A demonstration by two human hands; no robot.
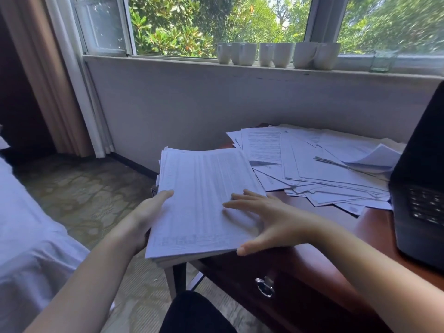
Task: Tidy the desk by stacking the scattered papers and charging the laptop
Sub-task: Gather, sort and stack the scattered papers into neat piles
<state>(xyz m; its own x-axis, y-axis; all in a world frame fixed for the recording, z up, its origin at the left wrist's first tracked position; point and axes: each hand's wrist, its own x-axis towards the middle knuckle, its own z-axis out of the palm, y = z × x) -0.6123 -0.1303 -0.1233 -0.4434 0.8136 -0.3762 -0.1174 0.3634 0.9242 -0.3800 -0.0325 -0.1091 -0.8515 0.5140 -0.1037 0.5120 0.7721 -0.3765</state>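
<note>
A thick stack of printed papers (201,188) lies at the left end of the dark wooden desk (341,251) and juts past its corner. My left hand (146,212) grips the stack's left edge, thumb on top and fingers hidden under it. Flat on the top sheet rests my right hand (266,217), fingers spread and straight. Behind and to the right, loose papers (319,164) lie scattered and overlapping across the desk. An open black laptop (422,188) stands at the right edge, partly cut off by the frame.
Several white mugs (276,55) and a glass jar (382,61) line the windowsill above the desk. A curtain (60,80) hangs at the left. White bedding (26,227) fills the lower left. A metal drawer handle (264,286) shows on the desk front.
</note>
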